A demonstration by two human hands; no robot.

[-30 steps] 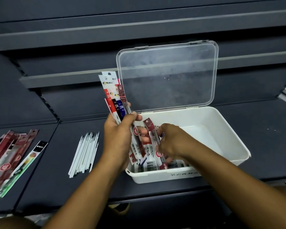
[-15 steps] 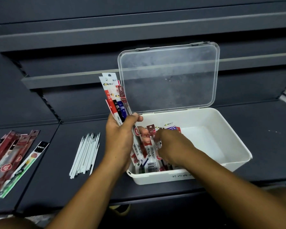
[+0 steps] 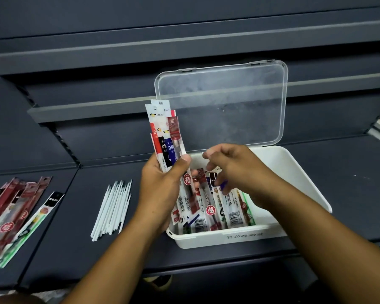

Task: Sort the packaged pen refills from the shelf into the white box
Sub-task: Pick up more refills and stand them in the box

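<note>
Above the white box (image 3: pixel 303 181), right hand (image 3: pixel 239 170) now higher, loose, empty; refill packs (image 3: pixel 162 132) in left hand (image 3: pixel 160 189).

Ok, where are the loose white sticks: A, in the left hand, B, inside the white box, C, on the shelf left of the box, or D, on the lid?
C: the loose white sticks lie on the shelf, left of the white box.

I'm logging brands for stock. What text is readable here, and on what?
"DM": blue pack in the left hand.
"福": red circle on a pack in the white box.
"福": red pack lying on the shelf, left.
Box-front lettering, header logos and barcode digits: too blurred to read.
</note>
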